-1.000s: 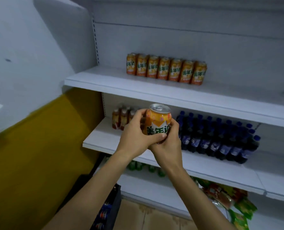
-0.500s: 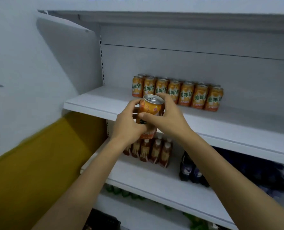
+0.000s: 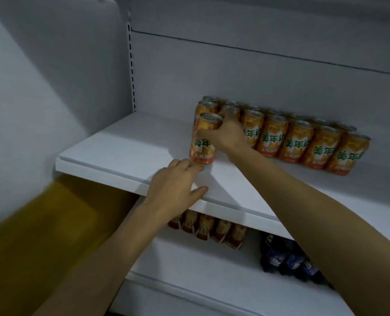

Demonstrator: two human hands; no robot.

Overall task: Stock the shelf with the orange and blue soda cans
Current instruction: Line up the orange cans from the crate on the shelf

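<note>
An orange soda can (image 3: 203, 142) with green lettering stands upright on the white shelf (image 3: 125, 153), in front of the left end of a row of several matching orange cans (image 3: 303, 142). My right hand (image 3: 227, 133) is wrapped around the can's upper right side. Just below the can, my left hand (image 3: 175, 181) rests on the shelf's front part, fingers spread, fingertips touching the can's base. No blue cans are in view.
The shelf's left half is bare, bounded by a grey side panel (image 3: 52, 71). On the shelf below stand small brown bottles (image 3: 207, 226) and dark blue-labelled bottles (image 3: 289, 258). A yellow wall (image 3: 29, 242) is at the lower left.
Both hands carried the orange can up and forward onto the shelf. The left hand has let go of it and dropped to the shelf; the right hand still grips it.
</note>
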